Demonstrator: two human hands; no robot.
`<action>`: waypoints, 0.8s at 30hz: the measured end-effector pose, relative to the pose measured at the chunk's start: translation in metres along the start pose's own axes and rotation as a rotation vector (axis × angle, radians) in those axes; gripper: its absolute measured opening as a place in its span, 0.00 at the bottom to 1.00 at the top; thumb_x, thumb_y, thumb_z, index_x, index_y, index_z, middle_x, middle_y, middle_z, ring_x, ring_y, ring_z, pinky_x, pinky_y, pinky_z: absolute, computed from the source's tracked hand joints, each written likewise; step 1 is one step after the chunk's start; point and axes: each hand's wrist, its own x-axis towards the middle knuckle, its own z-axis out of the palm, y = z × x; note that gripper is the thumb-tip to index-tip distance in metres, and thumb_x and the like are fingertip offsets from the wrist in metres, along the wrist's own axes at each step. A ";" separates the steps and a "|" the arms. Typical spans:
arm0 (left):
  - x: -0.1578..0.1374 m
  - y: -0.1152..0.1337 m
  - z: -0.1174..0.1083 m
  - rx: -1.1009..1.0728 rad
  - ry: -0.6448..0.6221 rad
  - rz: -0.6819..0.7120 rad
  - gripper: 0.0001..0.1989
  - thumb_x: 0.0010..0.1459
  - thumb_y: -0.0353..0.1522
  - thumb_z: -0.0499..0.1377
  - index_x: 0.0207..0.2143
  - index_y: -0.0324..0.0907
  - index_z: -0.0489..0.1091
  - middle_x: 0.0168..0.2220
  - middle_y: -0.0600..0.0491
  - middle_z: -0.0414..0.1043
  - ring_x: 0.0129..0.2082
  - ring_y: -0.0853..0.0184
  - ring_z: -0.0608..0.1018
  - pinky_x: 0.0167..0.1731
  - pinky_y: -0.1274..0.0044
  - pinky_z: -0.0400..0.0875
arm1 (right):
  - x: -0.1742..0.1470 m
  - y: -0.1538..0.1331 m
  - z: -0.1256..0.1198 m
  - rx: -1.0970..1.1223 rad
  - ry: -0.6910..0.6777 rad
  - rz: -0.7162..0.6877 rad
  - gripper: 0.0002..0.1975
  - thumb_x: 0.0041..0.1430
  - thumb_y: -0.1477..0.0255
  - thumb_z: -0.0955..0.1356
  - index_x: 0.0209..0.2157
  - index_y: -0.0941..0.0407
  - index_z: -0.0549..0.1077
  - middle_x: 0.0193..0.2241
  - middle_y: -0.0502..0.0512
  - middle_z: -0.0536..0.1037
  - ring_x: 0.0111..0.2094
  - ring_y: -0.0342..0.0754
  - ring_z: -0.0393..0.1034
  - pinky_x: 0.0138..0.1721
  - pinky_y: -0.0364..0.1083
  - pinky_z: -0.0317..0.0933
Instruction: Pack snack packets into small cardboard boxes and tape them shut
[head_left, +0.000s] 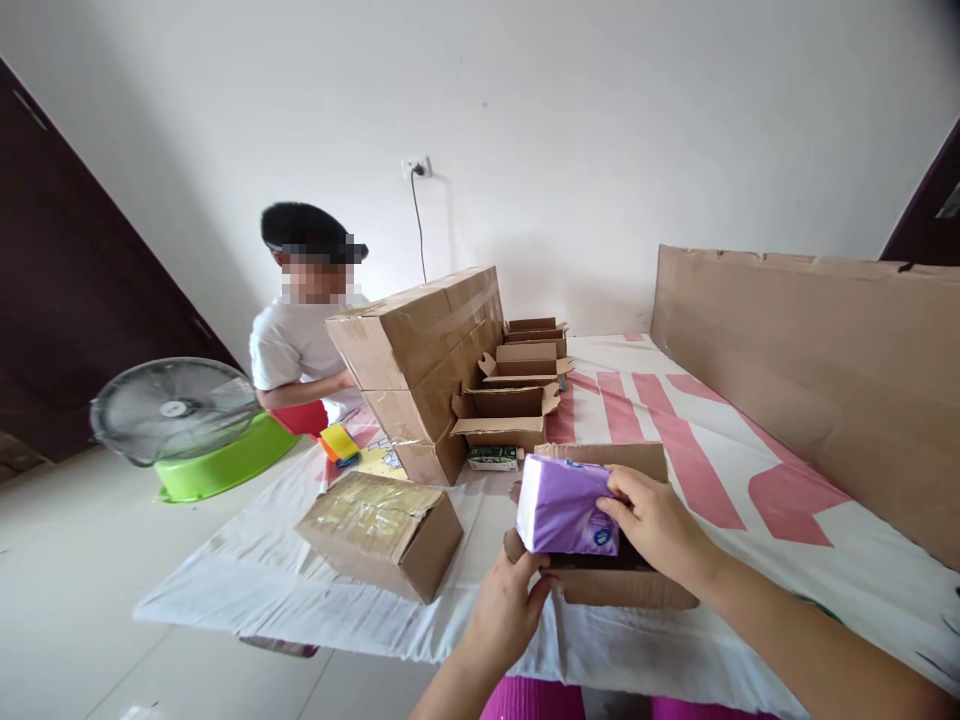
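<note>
My right hand (641, 510) grips the right end of a purple tissue pack (566, 505), with thumb and fingers pinched on its wrapper. The pack is tilted over the mouth of an open cardboard box (630, 588), whose inside is mostly hidden by it. At the box's left side, my left hand (510, 600) has its fingers closed on a cardboard flap, just below the pack's lower left corner. A small green and white carton (495, 458) lies on the table behind the box.
Stacked cardboard boxes (427, 370) form a wall, with several open boxes (501, 410) along its right side. A taped box (382, 530) sits left. Behind the stack is a person (300, 335). A cardboard panel (810, 370) borders the right. A fan (176, 405) stands on the floor.
</note>
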 end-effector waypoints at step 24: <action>-0.002 -0.002 0.056 0.257 0.109 0.341 0.24 0.55 0.24 0.53 0.54 0.49 0.66 0.54 0.46 0.67 0.54 0.55 0.69 0.52 0.63 0.65 | -0.080 0.101 0.002 0.708 0.400 0.571 0.23 0.49 0.48 0.69 0.22 0.54 0.64 0.19 0.46 0.64 0.22 0.43 0.61 0.25 0.43 0.62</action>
